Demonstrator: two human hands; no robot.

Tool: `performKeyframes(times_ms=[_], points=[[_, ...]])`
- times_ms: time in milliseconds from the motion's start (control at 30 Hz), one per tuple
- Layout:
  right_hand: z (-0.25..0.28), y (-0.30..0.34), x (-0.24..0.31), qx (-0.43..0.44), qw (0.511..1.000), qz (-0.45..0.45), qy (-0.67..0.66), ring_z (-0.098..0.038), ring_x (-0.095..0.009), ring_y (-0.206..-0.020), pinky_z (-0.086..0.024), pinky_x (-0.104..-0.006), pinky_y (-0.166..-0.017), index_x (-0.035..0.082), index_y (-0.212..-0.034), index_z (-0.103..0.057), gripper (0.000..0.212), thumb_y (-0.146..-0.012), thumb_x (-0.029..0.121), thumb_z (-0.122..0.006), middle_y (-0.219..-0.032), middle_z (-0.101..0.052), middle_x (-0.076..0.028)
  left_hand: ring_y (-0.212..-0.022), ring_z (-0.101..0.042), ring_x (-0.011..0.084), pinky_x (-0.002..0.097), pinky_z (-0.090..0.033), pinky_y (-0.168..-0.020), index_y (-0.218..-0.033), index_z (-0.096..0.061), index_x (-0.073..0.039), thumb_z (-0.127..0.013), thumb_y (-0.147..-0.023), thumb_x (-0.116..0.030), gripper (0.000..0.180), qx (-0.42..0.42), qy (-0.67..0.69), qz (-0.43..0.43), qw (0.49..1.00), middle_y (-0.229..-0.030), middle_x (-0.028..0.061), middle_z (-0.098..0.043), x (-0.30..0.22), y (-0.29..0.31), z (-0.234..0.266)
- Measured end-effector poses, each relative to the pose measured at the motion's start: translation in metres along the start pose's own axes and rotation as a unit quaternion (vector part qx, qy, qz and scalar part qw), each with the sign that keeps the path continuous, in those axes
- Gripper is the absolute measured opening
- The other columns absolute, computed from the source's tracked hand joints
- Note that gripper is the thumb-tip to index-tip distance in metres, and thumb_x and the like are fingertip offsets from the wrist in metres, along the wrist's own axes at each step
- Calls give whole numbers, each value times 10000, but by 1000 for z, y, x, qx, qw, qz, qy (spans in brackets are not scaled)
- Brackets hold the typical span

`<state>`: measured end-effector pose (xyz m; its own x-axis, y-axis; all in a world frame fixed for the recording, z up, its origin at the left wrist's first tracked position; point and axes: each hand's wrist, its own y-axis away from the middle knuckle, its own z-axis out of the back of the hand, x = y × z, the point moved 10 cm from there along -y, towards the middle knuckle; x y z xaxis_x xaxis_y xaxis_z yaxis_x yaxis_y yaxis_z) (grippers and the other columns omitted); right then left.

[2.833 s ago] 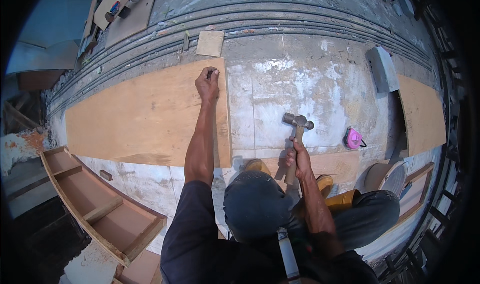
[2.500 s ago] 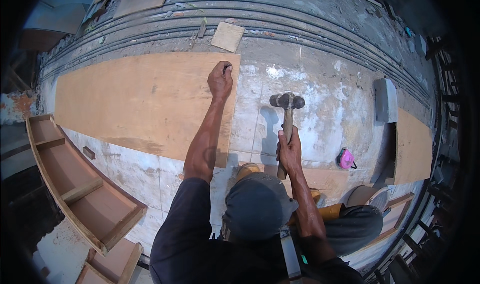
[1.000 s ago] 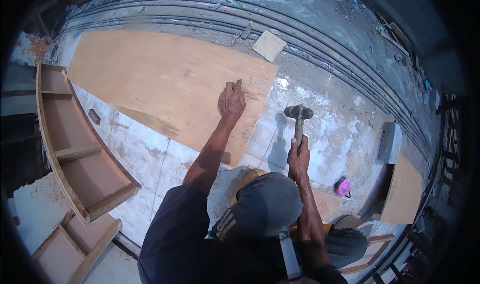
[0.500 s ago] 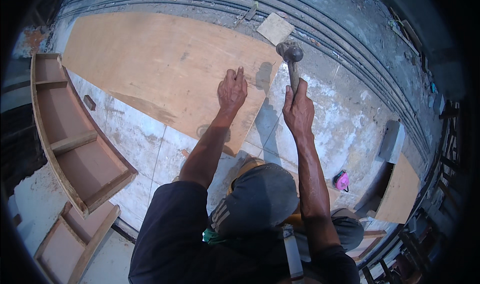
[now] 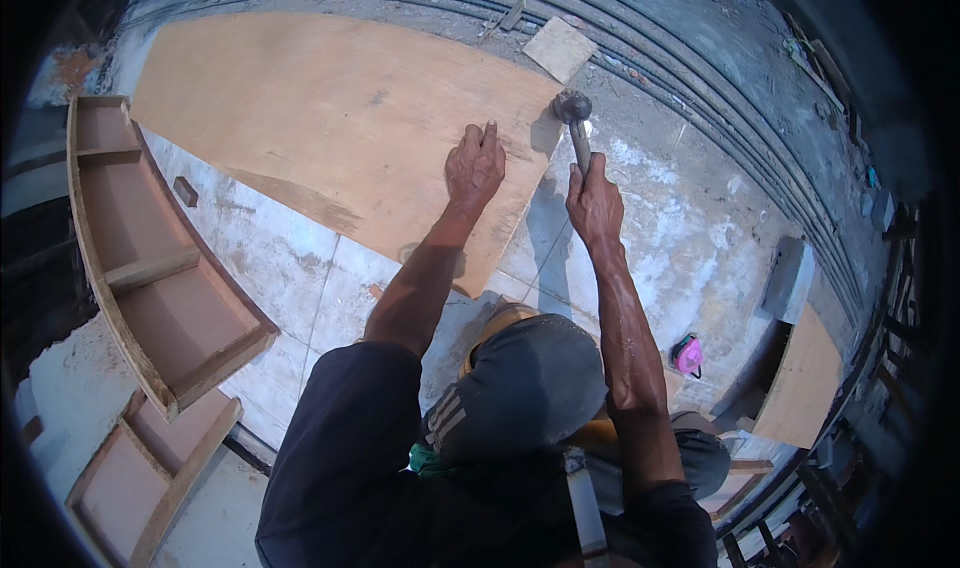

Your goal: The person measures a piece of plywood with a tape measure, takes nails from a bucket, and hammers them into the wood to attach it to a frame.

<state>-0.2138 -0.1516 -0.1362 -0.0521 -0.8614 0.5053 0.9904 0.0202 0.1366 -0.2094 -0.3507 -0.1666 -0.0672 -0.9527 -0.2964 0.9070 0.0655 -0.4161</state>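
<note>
My right hand [image 5: 597,208] is closed round the handle of a hammer [image 5: 572,107], whose rounded dark metal head is raised beside the right end of a plywood sheet [image 5: 300,98]. Over that same sheet, near its right end, is my left hand [image 5: 475,166], back upward. One of its fingers points away from me while the others are bent in. Whatever those bent fingers may hold is hidden below the hand. Shadows of the hammer and arm fall across the plywood's edge and the tiles.
Curved wooden frames with compartments [image 5: 165,268] lie at the left, a small wood block [image 5: 186,191] beside them. A pink tape measure [image 5: 687,354] sits on the tiled floor at right, near a grey block [image 5: 788,278] and a plywood piece [image 5: 803,383]. Long dark pipes [image 5: 690,98] run behind a square tile [image 5: 560,50].
The hammer head has come down slightly and to the left, with my right hand. My left hand appears a little farther up and right; the whole view has shifted slightly.
</note>
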Motion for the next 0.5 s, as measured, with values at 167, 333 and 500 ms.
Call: performKeyframes(times_ms=[167, 333, 500], points=[[55, 16, 43, -95, 982, 47, -156, -629, -431, -587, -446, -491, -493, 67, -1135, -427, 227, -998, 228, -509, -654, -619, -220, -684, -604, 246, 375, -503, -555, -1193, -637, -50, -666, -824, -141, 381, 5, 11, 9, 1000, -873, 97, -521, 14, 4, 2], [36, 41, 20, -247, 949, 114, -157, -652, -450, -651, -492, -492, -541, 36, -1100, -434, 224, -984, 204, -525, -682, -635, -224, -681, -611, 245, 367, -510, -556, -1176, -646, -45, -664, -824, -139, 365, -5, 2, 2, 1000, -875, 99, -529, 4, -3, 4], [12, -13, 5, -77, 995, 18, -58, -617, -463, -604, -454, -530, -519, 65, -998, -417, 245, -994, 294, -505, -654, -617, -235, -656, -610, 242, 367, -512, -542, -1166, -649, -38, -657, -826, -140, 355, 2, 18, 2, 1000, -877, 99, -538, 3, 5, -1]])
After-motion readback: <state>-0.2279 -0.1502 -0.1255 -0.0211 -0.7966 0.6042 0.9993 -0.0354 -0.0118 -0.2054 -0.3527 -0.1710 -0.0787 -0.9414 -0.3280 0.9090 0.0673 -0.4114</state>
